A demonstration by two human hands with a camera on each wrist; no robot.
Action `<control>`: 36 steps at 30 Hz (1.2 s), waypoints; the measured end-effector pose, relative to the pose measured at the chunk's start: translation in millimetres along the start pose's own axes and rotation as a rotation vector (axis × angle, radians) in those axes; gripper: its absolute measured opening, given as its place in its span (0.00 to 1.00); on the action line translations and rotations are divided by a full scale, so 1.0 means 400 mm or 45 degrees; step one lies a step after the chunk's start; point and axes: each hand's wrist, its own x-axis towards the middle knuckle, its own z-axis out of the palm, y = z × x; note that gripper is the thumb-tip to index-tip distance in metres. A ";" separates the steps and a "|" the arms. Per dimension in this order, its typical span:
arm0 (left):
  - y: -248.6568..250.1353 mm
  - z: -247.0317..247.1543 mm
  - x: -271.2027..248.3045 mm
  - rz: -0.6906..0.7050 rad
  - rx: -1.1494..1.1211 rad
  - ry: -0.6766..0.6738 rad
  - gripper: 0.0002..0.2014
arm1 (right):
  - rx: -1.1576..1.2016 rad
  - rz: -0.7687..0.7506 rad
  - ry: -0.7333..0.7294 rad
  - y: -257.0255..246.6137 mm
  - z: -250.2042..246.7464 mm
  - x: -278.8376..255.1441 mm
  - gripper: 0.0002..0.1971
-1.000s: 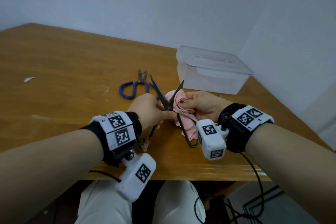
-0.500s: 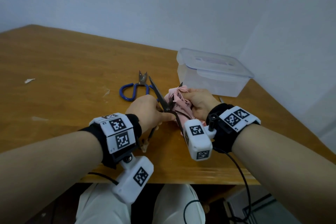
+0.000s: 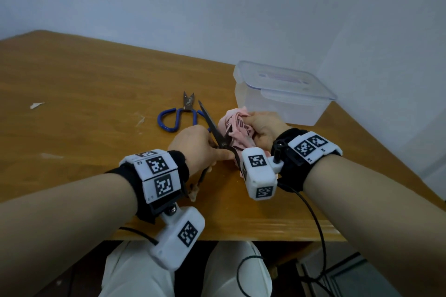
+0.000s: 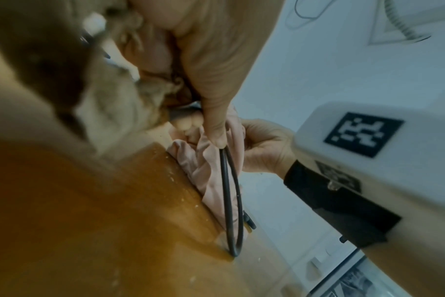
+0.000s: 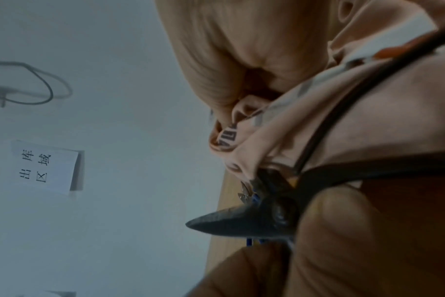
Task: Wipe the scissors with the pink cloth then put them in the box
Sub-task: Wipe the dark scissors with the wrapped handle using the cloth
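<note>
Head cam: high, looks forward and down over both forearms at the tabletop (image 3: 72, 94), wall behind. Left wrist cam: very close, low at tabletop level, looks along the left hand (image 4: 216, 66) across to the right hand (image 4: 264, 148). Right wrist cam: closer still, looks past the right hand (image 5: 229, 50) toward the wall. All three share the pink cloth (image 3: 237, 128) and black scissors (image 3: 212, 125) between the hands.
</note>
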 end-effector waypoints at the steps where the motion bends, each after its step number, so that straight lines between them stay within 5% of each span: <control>1: 0.001 0.000 -0.001 0.003 -0.010 -0.011 0.23 | -0.028 -0.034 0.021 -0.004 -0.004 0.011 0.03; 4: 0.004 0.003 -0.011 0.018 -0.059 -0.053 0.23 | -0.137 -0.118 0.010 -0.018 -0.035 0.059 0.10; 7: 0.006 0.009 -0.021 0.011 -0.098 -0.080 0.23 | -0.101 -0.122 0.047 -0.025 -0.111 0.145 0.05; 11: -0.003 0.008 -0.018 -0.027 -0.175 -0.054 0.23 | -0.068 -0.051 0.120 -0.052 -0.132 0.049 0.07; 16: -0.001 0.013 -0.008 -0.015 -0.204 -0.038 0.24 | -0.218 0.236 -0.076 -0.020 -0.100 -0.025 0.08; 21: 0.001 0.021 0.001 0.026 -0.214 -0.026 0.22 | -0.305 0.189 -0.330 0.009 -0.036 -0.075 0.08; 28: 0.002 0.017 0.004 0.010 -0.099 -0.014 0.23 | -0.226 0.049 -0.052 0.011 -0.020 -0.030 0.07; 36: -0.003 0.007 0.000 0.005 -0.108 -0.002 0.24 | -0.304 -0.102 0.024 -0.006 -0.051 -0.020 0.12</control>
